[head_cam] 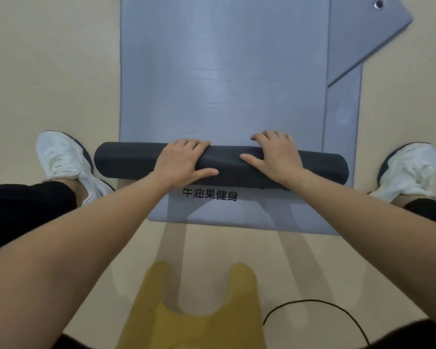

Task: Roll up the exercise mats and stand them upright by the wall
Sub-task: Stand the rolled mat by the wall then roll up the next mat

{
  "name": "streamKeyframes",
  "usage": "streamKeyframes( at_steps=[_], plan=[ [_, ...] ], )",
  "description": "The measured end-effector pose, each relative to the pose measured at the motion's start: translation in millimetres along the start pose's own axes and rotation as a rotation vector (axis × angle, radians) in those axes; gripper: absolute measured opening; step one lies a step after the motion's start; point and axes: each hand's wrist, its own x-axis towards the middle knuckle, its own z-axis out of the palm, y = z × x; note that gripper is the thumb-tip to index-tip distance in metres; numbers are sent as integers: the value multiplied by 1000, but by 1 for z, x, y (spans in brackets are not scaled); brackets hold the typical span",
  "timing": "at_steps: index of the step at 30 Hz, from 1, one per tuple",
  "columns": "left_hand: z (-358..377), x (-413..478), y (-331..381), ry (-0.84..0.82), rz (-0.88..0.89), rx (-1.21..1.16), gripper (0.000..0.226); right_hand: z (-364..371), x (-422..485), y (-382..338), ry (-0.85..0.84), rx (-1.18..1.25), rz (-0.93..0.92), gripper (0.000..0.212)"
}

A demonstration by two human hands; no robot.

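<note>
A blue-grey exercise mat (224, 71) lies flat on the floor and stretches away from me. Its near end is wound into a dark roll (126, 159) lying crosswise between my feet. My left hand (184, 159) and my right hand (275, 157) rest side by side on the middle of the roll, fingers curled over its far side and thumbs on its near side. Under it lies a second blue-grey mat (212, 212) with black printed characters, its near edge sticking out towards me.
A third mat (358, 34), with a metal eyelet (378, 4) in its corner, lies at an angle at the upper right. My white shoes (61, 157) (410, 167) flank the roll's ends. A black cable (312, 302) curves over the beige floor near my yellow shirt hem (194, 328).
</note>
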Motion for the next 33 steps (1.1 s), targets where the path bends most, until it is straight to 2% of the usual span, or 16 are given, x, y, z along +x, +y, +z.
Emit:
streamKeyframes(
  at_steps=[2,3,4,8,11,15,17,21,25,27,30,33],
  plan=[
    [-10,22,-11,-96,-9,-60,90,3,-14,-4,192,-87,-147,68],
    [-12,32,-15,-135,-10,-92,89,8,-21,-6,222,-136,-194,71],
    [-12,41,-20,-173,-12,-125,88,14,-29,-8,202,-194,-211,78],
    [-15,59,-30,-239,-12,-143,84,27,-38,-12,-52,-363,-111,118],
    [-15,56,-24,-148,-44,-76,81,27,-25,-12,-116,-390,-78,128],
    [-7,24,2,172,-94,-75,65,19,-6,-5,-84,-349,-72,122],
    [2,8,9,232,-66,-32,71,16,5,1,-25,-313,-107,118],
    [10,9,9,139,-73,98,98,6,28,16,6,-248,-164,118],
    [0,35,-6,109,-62,103,115,-17,56,21,-160,-139,-155,118],
    [-8,48,-15,82,-54,84,120,-26,66,20,-216,-163,-124,116],
    [-17,64,-25,70,-45,47,117,-27,60,15,-65,-252,-86,105],
    [-30,78,-32,13,-52,-32,112,-15,42,13,138,-280,-160,100]
  ],
)
